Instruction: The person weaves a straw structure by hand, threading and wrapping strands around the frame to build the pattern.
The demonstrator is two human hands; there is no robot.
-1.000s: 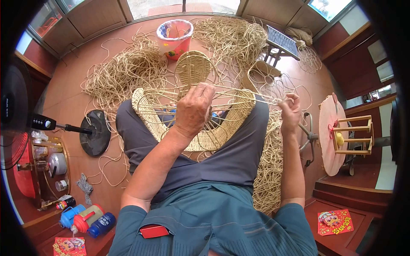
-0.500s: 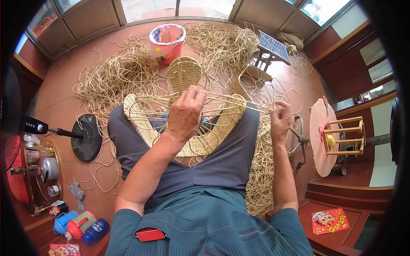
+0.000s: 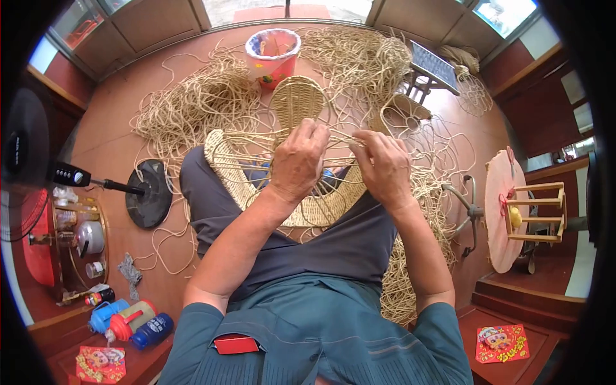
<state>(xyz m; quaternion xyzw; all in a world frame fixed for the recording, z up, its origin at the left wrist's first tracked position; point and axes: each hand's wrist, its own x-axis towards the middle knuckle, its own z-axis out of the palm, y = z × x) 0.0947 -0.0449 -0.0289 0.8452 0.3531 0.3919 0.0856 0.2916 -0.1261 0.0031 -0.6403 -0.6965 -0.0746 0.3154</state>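
Smooth reddish floor (image 3: pixel 112 160) spreads around tangled heaps of wiry tan cord (image 3: pixel 199 106), beyond a U-shaped woven piece (image 3: pixel 305 218). That piece, coarse and ridged, lies over dark-trousered thighs (image 3: pixel 204 192). Beyond it stands a round red bucket (image 3: pixel 274 69). Above it, the left hand (image 3: pixel 298 159) and right hand (image 3: pixel 385 165) each pinch slender strands (image 3: pixel 244 155) in bunched fingertips; exactly which is hidden.

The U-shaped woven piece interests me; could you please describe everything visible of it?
The woven piece is a broad tan band of close, straw-like weave lying across the thighs, its opening facing away from the body. Loose strands span the opening, where the left hand and right hand touch them, partly hiding it. Whether the oval panel beyond joins it is unclear.
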